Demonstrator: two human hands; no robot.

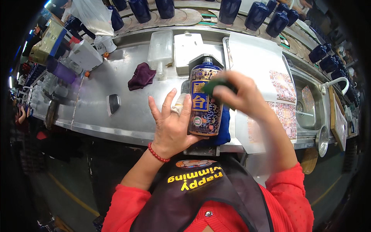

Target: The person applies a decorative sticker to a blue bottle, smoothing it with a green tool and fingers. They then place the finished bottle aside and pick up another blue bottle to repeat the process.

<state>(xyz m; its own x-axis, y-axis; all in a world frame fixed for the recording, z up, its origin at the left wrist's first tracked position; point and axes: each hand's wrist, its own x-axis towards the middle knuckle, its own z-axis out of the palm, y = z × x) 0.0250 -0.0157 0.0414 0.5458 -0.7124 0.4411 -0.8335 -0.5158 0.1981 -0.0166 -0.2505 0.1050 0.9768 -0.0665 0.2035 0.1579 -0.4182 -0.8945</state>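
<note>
The left hand [170, 129] had its fingers [167, 104] spread wide, the palm cupped against the side of a blue glazed bottle [205, 100] that stood on a folded blue cloth [224, 129] just right of the wrist. The right hand [239, 94] was closed round a green pad [214, 86], pressing it to the bottle's front label. The bottle looked ceramic, so probably heavy, slick and breakable; it was best steadied low round the belly, not by its narrow neck. Beyond the fingertips lay a purple rag [141, 75] on the steel bench [100, 89], with sticker sheets [284, 87] off to the right.
</note>
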